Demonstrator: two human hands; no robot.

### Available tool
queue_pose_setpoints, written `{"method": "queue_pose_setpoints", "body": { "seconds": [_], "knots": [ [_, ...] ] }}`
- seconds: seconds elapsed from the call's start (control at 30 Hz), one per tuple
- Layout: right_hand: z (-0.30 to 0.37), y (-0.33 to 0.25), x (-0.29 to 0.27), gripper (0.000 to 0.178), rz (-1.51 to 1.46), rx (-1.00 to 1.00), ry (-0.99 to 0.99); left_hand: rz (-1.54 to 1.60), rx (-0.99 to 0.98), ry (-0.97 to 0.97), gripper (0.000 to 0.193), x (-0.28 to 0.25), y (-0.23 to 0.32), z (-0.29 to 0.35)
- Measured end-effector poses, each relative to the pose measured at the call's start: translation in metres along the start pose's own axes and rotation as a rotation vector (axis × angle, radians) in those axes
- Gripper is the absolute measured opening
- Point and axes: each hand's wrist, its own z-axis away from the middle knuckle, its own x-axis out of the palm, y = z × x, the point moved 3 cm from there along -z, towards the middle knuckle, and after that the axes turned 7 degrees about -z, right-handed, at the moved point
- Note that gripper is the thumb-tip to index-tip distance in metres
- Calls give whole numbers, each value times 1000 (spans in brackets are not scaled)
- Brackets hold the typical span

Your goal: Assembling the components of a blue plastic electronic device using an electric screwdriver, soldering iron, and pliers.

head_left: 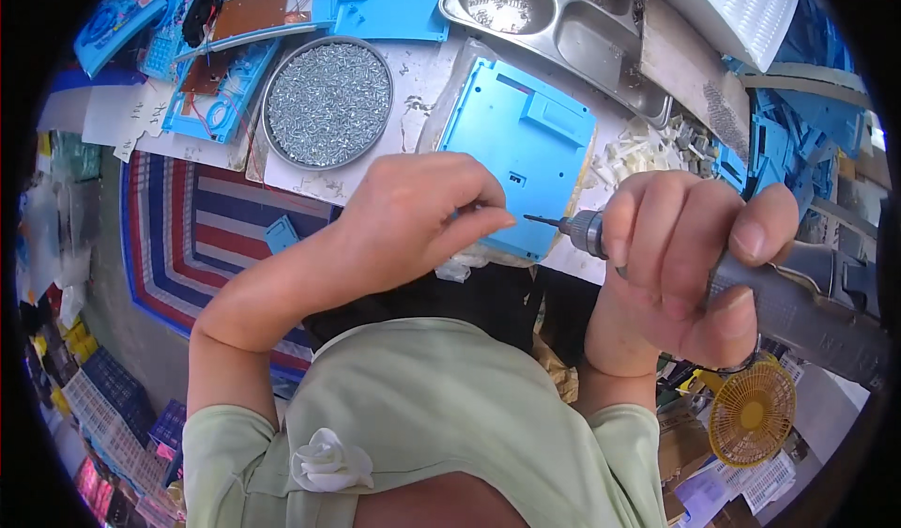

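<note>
My right hand (685,256) is wrapped round a dark grey electric screwdriver (798,312). Its thin bit points left, and the tip is just off my left thumb. A light blue plastic panel (502,157) with a raised block and small holes lies flat beneath both hands. Over its lower left edge, my left hand (422,204) has thumb and fingers brought together; what they pinch, if anything, is too small to make out. Left of the panel stands a round metal dish (328,103) heaped with small silvery screws.
A metal compartment tray (568,35) with small parts sits behind the panel. Small white plastic pieces (638,153) are piled to its right. Blue housings with wires and a brown board (251,12) crowd the far left. A yellow fan (751,411) is at the lower right.
</note>
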Motion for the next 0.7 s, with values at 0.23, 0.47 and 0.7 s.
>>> {"method": "queue_pose_setpoints", "body": {
  "seconds": [0.23, 0.47, 0.7],
  "knots": [
    [3, -6, 6, 30, 40, -4, 58, 141, 57, 121, 19, 20, 9, -4],
    [10, -9, 5, 31, 29, 62, 90, -77, 223, 46, 25, 20, 16, -7],
    [15, -6, 10, 31, 57, 71, 139, -236, 366, -103, 17, 14, 26, -12]
  ]
}}
